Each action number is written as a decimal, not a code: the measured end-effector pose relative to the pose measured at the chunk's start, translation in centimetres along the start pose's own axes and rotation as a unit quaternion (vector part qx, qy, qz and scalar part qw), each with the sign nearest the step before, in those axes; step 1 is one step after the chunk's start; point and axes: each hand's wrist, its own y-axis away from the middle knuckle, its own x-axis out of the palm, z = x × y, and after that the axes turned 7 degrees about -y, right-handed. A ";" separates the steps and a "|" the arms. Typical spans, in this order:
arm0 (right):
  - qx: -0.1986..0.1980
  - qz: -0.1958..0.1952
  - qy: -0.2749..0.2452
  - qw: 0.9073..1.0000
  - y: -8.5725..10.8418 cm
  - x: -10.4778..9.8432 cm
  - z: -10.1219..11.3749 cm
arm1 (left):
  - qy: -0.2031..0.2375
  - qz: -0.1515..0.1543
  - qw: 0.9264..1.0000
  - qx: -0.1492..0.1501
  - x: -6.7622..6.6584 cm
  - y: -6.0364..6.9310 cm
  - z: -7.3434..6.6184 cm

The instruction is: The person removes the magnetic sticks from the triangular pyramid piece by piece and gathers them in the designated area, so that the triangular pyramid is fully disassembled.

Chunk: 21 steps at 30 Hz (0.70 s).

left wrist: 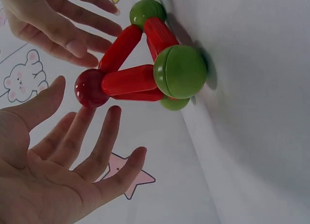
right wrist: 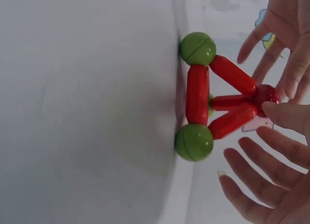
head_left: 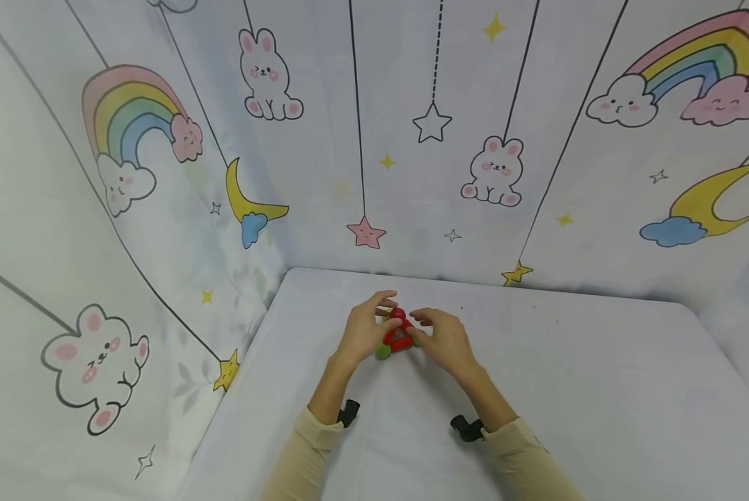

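A small pyramid of red rods and green balls stands on the white table between my hands. A red ball (left wrist: 91,87) tops it, joined to slanting red rods (left wrist: 130,80). Green balls (right wrist: 193,142) form the base corners, with a red rod (right wrist: 197,94) between two of them. My left hand (head_left: 363,332) is at the pyramid's left, fingers spread and close to the red ball. On the other side, my right hand (head_left: 443,337) has its fingers apart, the thumb near or touching the red ball. Neither hand is curled round a piece.
The white tabletop (head_left: 600,390) stretches out on both sides of the pyramid. Behind it and at the left hangs a pale cloth (head_left: 324,167) printed with rabbits, stars, moons and rainbows. A black wrist camera (head_left: 468,428) sits by the right sleeve, another black camera (head_left: 349,413) by the left.
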 end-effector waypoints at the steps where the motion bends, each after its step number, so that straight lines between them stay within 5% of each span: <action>1: -0.001 -0.003 -0.004 1.000 -0.1 0.2 0.0 | -0.002 -0.003 1.000 0.000 0.1 -0.1 0.0; 10: -0.025 -0.037 -0.003 0.999 -1.2 1.6 0.1 | -0.061 -0.038 0.997 0.011 0.9 -0.5 0.0; 21: -0.006 -0.049 0.025 0.998 -1.2 2.4 0.1 | -0.072 -0.036 0.997 -0.013 1.7 -0.4 0.1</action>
